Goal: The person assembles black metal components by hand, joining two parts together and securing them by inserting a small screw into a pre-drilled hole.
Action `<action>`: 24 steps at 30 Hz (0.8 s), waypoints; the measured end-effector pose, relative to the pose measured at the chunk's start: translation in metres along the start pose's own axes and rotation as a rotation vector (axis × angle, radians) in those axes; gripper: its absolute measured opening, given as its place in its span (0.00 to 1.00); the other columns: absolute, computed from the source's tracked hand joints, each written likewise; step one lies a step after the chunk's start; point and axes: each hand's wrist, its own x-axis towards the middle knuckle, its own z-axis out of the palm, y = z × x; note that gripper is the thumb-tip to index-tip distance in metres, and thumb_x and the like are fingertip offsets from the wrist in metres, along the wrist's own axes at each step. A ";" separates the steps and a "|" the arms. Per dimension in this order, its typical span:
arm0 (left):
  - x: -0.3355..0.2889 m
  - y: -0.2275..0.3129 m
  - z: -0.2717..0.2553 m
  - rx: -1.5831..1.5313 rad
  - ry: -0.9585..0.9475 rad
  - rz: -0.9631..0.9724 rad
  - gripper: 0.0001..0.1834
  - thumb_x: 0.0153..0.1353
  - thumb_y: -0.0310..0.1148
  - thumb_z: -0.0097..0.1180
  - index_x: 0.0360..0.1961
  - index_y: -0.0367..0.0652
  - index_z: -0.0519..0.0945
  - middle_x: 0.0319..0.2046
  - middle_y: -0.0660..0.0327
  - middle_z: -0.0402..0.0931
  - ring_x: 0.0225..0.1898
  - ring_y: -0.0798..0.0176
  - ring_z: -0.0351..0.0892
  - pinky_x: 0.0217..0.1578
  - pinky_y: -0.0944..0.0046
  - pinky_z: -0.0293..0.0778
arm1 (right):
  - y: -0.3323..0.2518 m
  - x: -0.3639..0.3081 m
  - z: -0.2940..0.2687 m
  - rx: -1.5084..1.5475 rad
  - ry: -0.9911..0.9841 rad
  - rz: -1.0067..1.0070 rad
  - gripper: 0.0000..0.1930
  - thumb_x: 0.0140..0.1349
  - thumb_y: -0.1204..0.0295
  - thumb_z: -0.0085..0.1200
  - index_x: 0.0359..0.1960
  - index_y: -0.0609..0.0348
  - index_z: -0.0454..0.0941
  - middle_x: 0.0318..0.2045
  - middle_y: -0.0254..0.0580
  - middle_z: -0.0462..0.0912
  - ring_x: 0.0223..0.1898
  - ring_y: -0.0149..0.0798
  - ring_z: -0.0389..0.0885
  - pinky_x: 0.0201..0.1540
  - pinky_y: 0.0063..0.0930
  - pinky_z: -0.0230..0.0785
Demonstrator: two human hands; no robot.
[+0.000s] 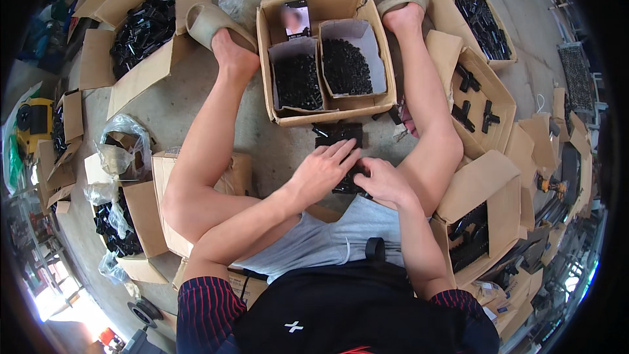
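Note:
Between my thighs my left hand (326,169) reaches over a dark flat block (336,134) with black pieces on it. Its fingers bend down at the tips, and its thumb is hidden. Close beside it is my right hand (383,179), with thumb and fingers drawn together near the left fingertips. Whatever the fingers grip is covered by them. More black parts (346,185) show below the hands. Just beyond stands a cardboard box (327,118) with two smaller open boxes of small black pieces (298,82) (347,65).
A phone (296,19) leans inside the middle box. Open cartons of black parts stand at far left (145,33), far right (483,26) and near right (468,236). A shallow carton (501,95) holds several black fittings (464,116). Plastic bags (124,147) lie left.

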 end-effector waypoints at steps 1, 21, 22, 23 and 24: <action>-0.002 0.003 0.004 0.023 0.004 -0.017 0.27 0.54 0.32 0.64 0.57 0.42 0.77 0.56 0.55 0.76 0.61 0.54 0.74 0.54 0.57 0.76 | -0.002 -0.003 0.000 -0.001 -0.013 -0.037 0.26 0.57 0.64 0.54 0.53 0.71 0.78 0.45 0.65 0.84 0.50 0.59 0.84 0.54 0.43 0.74; -0.003 -0.018 -0.045 -1.697 -0.048 -0.347 0.19 0.61 0.32 0.69 0.52 0.41 0.80 0.43 0.65 0.84 0.45 0.72 0.82 0.50 0.69 0.76 | -0.041 -0.080 0.005 0.968 0.358 -0.434 0.27 0.67 0.79 0.54 0.68 0.58 0.65 0.43 0.36 0.78 0.44 0.31 0.80 0.47 0.26 0.74; -0.007 -0.018 -0.049 -1.705 -0.084 -0.289 0.19 0.62 0.31 0.68 0.53 0.41 0.79 0.45 0.64 0.84 0.46 0.71 0.82 0.51 0.68 0.76 | -0.050 -0.083 0.006 1.046 0.368 -0.469 0.27 0.67 0.79 0.53 0.68 0.58 0.65 0.43 0.37 0.78 0.45 0.32 0.80 0.48 0.27 0.75; -0.010 -0.017 -0.055 -1.720 -0.133 -0.282 0.20 0.63 0.32 0.67 0.55 0.42 0.78 0.46 0.64 0.84 0.48 0.69 0.83 0.51 0.68 0.76 | -0.057 -0.085 0.004 1.079 0.366 -0.502 0.26 0.67 0.79 0.53 0.67 0.58 0.65 0.44 0.38 0.78 0.45 0.33 0.80 0.49 0.28 0.75; -0.013 -0.012 -0.060 -1.747 -0.141 -0.315 0.20 0.63 0.33 0.68 0.54 0.42 0.78 0.46 0.63 0.84 0.47 0.69 0.83 0.49 0.69 0.77 | -0.059 -0.088 0.003 1.115 0.368 -0.524 0.25 0.67 0.79 0.53 0.66 0.57 0.66 0.45 0.39 0.77 0.46 0.33 0.80 0.50 0.29 0.76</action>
